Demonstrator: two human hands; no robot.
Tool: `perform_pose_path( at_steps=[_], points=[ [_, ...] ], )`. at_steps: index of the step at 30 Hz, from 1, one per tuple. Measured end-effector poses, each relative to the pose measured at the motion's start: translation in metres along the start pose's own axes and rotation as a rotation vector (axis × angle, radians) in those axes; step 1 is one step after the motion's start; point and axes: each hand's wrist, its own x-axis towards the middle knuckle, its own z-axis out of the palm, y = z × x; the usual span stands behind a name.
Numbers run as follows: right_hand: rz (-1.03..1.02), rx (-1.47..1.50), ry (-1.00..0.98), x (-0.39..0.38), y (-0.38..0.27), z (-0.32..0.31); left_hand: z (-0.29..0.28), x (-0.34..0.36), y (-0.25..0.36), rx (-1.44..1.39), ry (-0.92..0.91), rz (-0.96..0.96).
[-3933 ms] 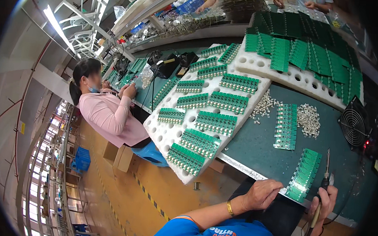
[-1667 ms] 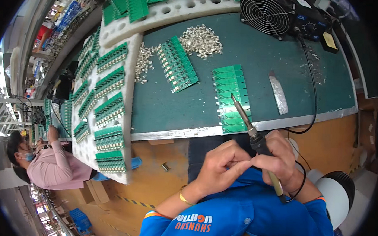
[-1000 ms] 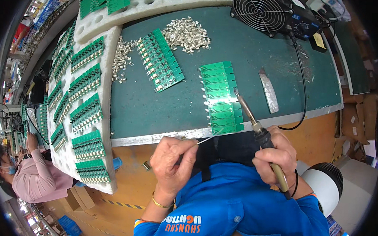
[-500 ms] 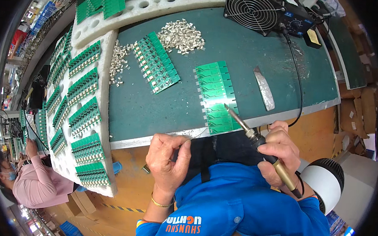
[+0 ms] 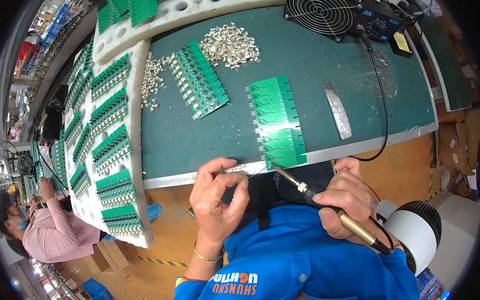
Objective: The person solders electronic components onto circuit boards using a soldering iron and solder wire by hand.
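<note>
My right hand (image 5: pixel 346 202) grips a soldering iron (image 5: pixel 287 175), its tip at the near end of a green circuit board panel (image 5: pixel 276 119) lying on the bench with pins along its left edge. My left hand (image 5: pixel 218 203), fingers curled, pinches a thin solder wire (image 5: pixel 256 172) reaching to that same near end. A populated panel (image 5: pixel 197 80) lies farther left, beside piles of small pinned components (image 5: pixel 229 46). A silvery strip (image 5: pixel 337 111) lies right of the bare panel.
Foam trays (image 5: pixel 122 68) holding many panels line the left and back. A fan (image 5: pixel 318 13) and a soldering station (image 5: pixel 377 24) stand at back right, its cable crossing the bench. A white-and-black cylinder (image 5: pixel 412 235) is beside me. A person (image 5: pixel 56 230) works at far left.
The view has turned down to the bench since the oldest frame. The iron's tip has moved from the panel's middle down to its near end; my left hand has risen slightly.
</note>
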Motion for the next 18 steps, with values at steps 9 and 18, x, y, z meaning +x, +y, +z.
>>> perform_pose_path(
  at_steps=[9, 18],
  points=[
    [0.036, -0.013, 0.033, 0.0014, -0.0012, 0.0035, -0.0006, -0.0007, -0.0068, -0.078, -0.063, -0.029],
    [0.011, -0.027, 0.038, 0.0009, 0.0001, 0.0055, 0.0001, 0.0018, -0.0057, -0.077, -0.063, -0.032]
  ],
)
